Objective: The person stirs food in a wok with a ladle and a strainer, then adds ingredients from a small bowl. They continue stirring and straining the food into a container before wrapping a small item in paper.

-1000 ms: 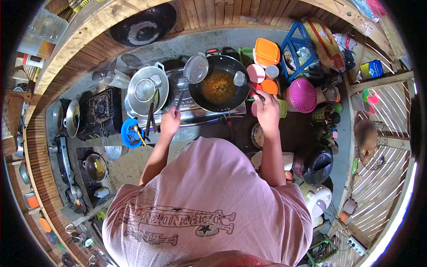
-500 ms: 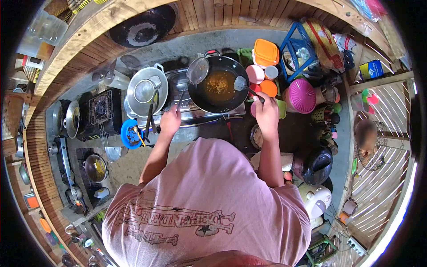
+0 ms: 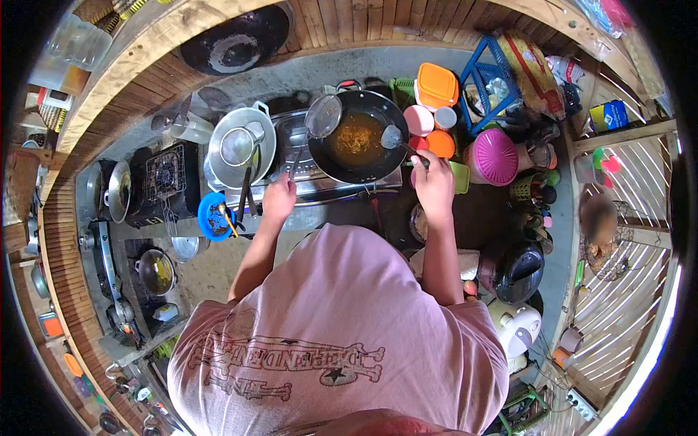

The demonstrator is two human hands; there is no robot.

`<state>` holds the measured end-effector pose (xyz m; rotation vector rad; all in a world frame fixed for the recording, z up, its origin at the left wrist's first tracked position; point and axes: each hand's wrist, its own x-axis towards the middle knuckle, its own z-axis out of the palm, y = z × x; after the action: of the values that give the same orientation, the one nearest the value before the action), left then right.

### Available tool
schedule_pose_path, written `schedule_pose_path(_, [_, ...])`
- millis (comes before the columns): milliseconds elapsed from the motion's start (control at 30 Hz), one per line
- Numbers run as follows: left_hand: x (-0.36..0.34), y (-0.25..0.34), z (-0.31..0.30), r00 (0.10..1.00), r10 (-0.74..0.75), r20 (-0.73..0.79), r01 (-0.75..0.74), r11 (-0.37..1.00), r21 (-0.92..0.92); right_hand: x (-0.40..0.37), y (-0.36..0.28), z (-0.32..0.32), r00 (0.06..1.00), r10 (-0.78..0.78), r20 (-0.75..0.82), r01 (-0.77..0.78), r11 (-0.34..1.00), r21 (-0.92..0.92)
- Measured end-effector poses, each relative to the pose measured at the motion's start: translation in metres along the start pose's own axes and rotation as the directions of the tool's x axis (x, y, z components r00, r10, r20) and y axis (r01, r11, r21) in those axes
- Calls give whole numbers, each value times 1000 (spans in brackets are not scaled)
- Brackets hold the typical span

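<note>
My left hand is closed around the handle of a round mesh strainer. The strainer's bowl hangs over the left rim of a black wok. Brownish oil with a cluster of small golden fried bits fills the bottom of the wok. In my right hand is the dark handle of a spatula, whose grey blade is at the wok's right inner side. The wok sits on the right side of a metal gas stove.
Left of the wok is a large metal pot with another strainer in it. A blue bowl holds dark bits and a spoon. Orange-lidded containers and a pink-lidded tub stand to the right.
The spatula blade has shifted slightly left and down inside the wok, and the fried bits look more bunched together. My left hand with the strainer stays nearly still.
</note>
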<state>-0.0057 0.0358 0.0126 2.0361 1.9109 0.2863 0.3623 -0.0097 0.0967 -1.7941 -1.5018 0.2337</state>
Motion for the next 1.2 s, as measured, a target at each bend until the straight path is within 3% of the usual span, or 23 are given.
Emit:
schedule_pose_path(167, [-6, 4, -6, 1000, -24, -5, 24, 1000, -1, -5, 18, 26, 997, 61, -47, -61, 998, -3])
schedule_pose_path(300, [-7, 0, -5, 1000, -14, -23, 14, 1000, -18, -9, 30, 54, 988, 151, 13, -151, 988, 37])
schedule_pose_path(367, [-7, 2, -7, 1000, -19, -24, 19, 999, -27, -14, 26, 64, 998, 47, -35, -39, 982, 186])
schedule_pose_path(433, [-7, 3, -8, 999, -28, -24, 27, 999, -36, -20, 26, 80, 990, 135, 30, -138, 941, 308])
schedule_pose_path(567, [-5, -3, -6, 999, -25, -45, 24, 1000, -13, -31, 30, 87, 985, 139, 103, -166, 929, 331])
schedule_pose_path(767, [-6, -9, -5, 998, -21, -55, 20, 1000, -16, -37, 27, 52, 981, 106, 163, -153, 937, 313])
schedule_pose_path(833, [-7, -3, -10, 998, -27, -49, 25, 999, -25, -33, 18, 31, 994, -28, 102, 3, 973, 230])
schedule_pose_path(1200, [-4, -4, -7, 998, -28, -49, 26, 998, -52, -25, 17, -8, 998, 38, 44, -47, 971, 234])
